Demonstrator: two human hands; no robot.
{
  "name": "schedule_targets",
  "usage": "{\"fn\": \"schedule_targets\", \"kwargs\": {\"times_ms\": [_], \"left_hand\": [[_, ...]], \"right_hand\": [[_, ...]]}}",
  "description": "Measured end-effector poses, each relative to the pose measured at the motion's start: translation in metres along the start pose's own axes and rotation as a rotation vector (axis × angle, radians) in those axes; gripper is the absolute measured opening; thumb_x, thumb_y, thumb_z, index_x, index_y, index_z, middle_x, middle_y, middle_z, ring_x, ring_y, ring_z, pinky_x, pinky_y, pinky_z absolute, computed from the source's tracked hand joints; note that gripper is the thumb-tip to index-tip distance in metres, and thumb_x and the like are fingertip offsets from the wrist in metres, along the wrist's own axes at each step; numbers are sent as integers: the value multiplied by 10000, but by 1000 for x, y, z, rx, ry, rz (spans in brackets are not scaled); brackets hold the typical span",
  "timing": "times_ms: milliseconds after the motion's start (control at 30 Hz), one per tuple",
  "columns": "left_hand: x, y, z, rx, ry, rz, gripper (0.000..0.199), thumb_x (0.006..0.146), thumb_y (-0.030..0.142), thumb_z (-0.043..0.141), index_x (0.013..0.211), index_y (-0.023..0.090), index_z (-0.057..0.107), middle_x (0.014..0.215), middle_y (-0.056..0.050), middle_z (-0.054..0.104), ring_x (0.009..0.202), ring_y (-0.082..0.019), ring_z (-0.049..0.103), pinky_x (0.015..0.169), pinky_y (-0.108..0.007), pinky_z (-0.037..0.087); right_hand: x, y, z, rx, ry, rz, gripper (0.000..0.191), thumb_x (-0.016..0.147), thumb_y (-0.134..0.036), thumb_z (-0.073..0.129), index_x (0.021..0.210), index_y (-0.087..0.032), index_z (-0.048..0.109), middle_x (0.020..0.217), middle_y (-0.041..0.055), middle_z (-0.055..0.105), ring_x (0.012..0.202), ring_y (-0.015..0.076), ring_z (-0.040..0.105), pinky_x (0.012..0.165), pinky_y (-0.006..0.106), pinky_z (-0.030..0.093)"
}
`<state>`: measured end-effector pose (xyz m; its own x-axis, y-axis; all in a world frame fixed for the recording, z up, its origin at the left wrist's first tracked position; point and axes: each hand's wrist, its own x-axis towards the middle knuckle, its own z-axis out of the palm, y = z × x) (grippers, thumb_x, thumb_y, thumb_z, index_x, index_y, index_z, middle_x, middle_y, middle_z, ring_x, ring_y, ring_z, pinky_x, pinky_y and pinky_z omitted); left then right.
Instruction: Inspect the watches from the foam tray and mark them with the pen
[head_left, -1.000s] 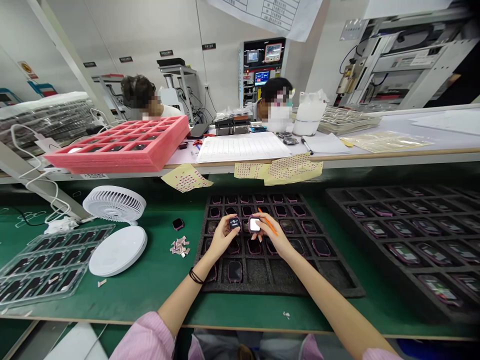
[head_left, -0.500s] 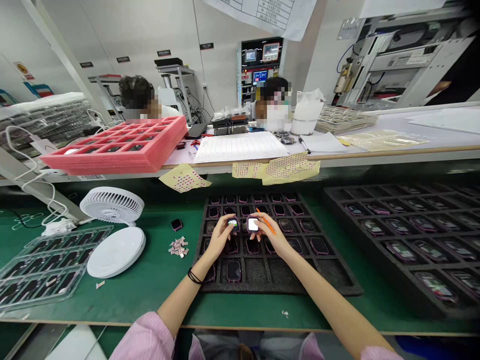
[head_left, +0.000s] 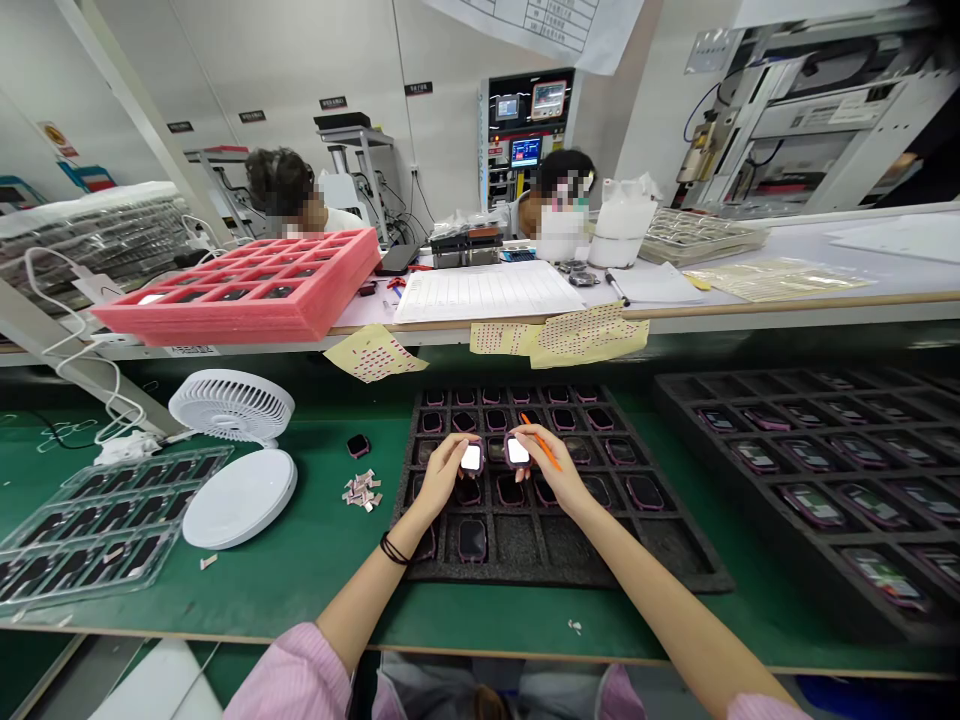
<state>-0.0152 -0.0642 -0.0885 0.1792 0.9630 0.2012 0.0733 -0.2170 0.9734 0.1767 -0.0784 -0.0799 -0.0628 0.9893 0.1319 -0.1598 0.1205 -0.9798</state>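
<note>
My left hand is closed on a small watch-like device whose screen glows white. Beside it, my right hand grips a second such device, also lit white, along with a thin orange stick that slants up over the fingers. Both devices are held a little apart above a black foam tray. Dark-screened devices with purplish frames lie in many of its compartments; one sits in the front row. Parts of the tray's middle rows are hidden behind my hands.
A white fan stands left, beside clear plastic trays. Small strips and a dark device lie nearby. Another foam tray is right. The shelf bears a pink foam tray; two people sit beyond.
The device screen in my left hand has turned from a coloured picture to plain white. The whole view has shifted slightly; both hands keep their hold.
</note>
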Motion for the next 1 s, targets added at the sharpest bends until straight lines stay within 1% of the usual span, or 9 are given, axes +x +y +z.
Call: {"fn": "schedule_targets", "kwargs": {"times_ms": [133,233,333,433,533,600,700,833,1000], "left_hand": [[1,-5,0,-20,-33,17,371,869,450,505,1075,167,626,918,-45,619,550,-82,449,501,-212,390],[2,-11,1,-54,-58,29,395,861,418,528,1173,180,571,989,-59,615,550,-73,446,509,-214,402],[3,-15,3,-97,-60,32,422,845,370,564,1223,185,523,1043,-80,608,634,-95,492,502,-201,397],[2,-16,4,-122,-73,27,461,818,329,610,1243,194,492,1122,-99,590,776,-133,555,530,-194,415],[2,-15,5,-115,-90,25,482,807,309,634,1252,202,482,1184,-108,568,889,-163,581,633,-223,468],[1,-14,5,-113,-83,27,489,798,310,649,1245,199,486,1183,-109,569,908,-171,583,667,-238,478],[2,-13,5,-123,-65,18,465,801,338,643,1218,189,502,1128,-100,585,812,-144,569,597,-219,455],[4,-12,4,-121,-32,9,423,824,379,599,1187,172,527,1018,-77,592,644,-94,477,503,-199,394],[4,-9,3,-104,-24,10,413,816,383,603,1164,168,543,970,-65,597,608,-83,450,494,-198,388]], "right_hand": [[1,2,1,26,-45,-23,273,829,-443,586,970,-210,583,664,-20,572,483,157,628,420,246,411],[2,5,2,60,-83,-28,307,818,-437,597,1030,-219,560,849,20,606,552,155,661,426,237,442],[3,8,3,69,-120,-11,355,789,-410,639,1080,-235,538,1045,68,589,603,157,680,429,233,467],[4,11,3,57,-144,-24,407,756,-365,685,1110,-247,524,1116,85,562,646,167,688,436,232,483],[5,14,2,55,-149,-46,432,735,-338,711,1111,-250,518,1105,79,555,659,167,687,438,228,487],[5,15,1,58,-138,-48,437,726,-334,720,1105,-248,519,1087,71,555,647,162,684,434,225,484],[6,14,1,69,-118,-33,415,730,-354,713,1085,-240,530,1047,61,567,610,153,676,428,228,478],[5,10,2,98,-90,3,359,763,-387,671,1062,-229,550,995,47,588,569,143,670,433,232,471],[3,6,1,88,-49,3,315,781,-413,643,1013,-213,569,821,-2,583,519,135,654,419,222,452]]}}
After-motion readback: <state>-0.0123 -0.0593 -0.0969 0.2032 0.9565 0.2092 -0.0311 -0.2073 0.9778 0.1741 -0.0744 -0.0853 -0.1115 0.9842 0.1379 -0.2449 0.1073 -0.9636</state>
